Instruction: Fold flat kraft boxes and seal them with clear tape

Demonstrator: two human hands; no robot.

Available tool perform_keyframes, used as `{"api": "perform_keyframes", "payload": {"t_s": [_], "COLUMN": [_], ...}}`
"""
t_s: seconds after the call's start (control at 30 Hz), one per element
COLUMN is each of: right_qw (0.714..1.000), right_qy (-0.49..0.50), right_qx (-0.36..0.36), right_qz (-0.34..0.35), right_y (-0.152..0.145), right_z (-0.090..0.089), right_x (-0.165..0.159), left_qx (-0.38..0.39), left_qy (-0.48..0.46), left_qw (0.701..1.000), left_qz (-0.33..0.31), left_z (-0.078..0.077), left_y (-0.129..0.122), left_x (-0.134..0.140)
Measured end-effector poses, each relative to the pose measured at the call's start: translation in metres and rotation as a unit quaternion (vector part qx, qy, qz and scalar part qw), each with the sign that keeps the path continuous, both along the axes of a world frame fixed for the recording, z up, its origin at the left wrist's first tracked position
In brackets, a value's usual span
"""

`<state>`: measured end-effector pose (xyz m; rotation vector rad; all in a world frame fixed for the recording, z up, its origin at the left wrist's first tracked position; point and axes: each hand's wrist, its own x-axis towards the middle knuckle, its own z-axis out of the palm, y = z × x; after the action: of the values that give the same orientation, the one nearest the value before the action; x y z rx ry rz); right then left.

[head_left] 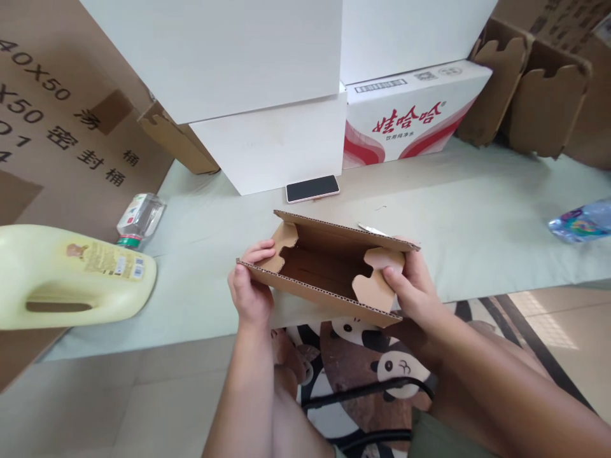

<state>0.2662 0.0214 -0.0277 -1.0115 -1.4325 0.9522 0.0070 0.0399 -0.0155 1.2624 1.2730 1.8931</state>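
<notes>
From my remote feed: both hands held the open cardboard box [319, 296] between them, above the tablecloth's near edge. Left hand [252, 289] gripped its left end, thumb at the near wall's corner, fingers on the end flap. Right hand [416, 289] pinched the right end, thumb on the notched flap; its other fingers were mostly hidden. Just beyond the hands: smartphone [312, 189]. Left of left hand: pale-yellow jug [112, 286], green-capped bottle [143, 216]. Well right of right hand: clear plastic bottle [585, 221].

Probably a home, judging by the panda-print mat [403, 367] and tiled floor [167, 401].
</notes>
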Motion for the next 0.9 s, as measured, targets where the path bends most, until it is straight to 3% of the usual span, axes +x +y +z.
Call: {"api": "perform_keyframes", "payload": {"t_s": [0.2,0.4,0.63,0.8,0.9], "right_qw": [0.997,0.994,0.998,0.993,0.993], "right_qy": [0.012,0.049,0.061,0.080,0.025], "right_qx": [0.075,0.056,0.010,-0.068,-0.115], "right_qz": [0.020,0.085,0.029,-0.062,-0.012], "right_y": [0.000,0.002,0.004,0.011,0.010], "right_z": [0.002,-0.008,-0.006,-0.012,-0.013], "right_x": [0.001,0.009,0.003,0.002,0.000], "left_qx": [-0.004,-0.049,-0.057,-0.102,-0.116], "left_qy": [-0.028,-0.038,0.054,-0.078,-0.188], "left_qw": [1.000,0.998,0.997,0.990,0.970], "left_qz": [0.013,0.033,0.001,0.058,0.098], "left_z": [-0.001,-0.001,0.000,0.006,0.008], "left_y": [-0.001,-0.001,0.000,0.012,0.019], "left_x": [0.003,0.002,-0.007,-0.018,-0.029]}}
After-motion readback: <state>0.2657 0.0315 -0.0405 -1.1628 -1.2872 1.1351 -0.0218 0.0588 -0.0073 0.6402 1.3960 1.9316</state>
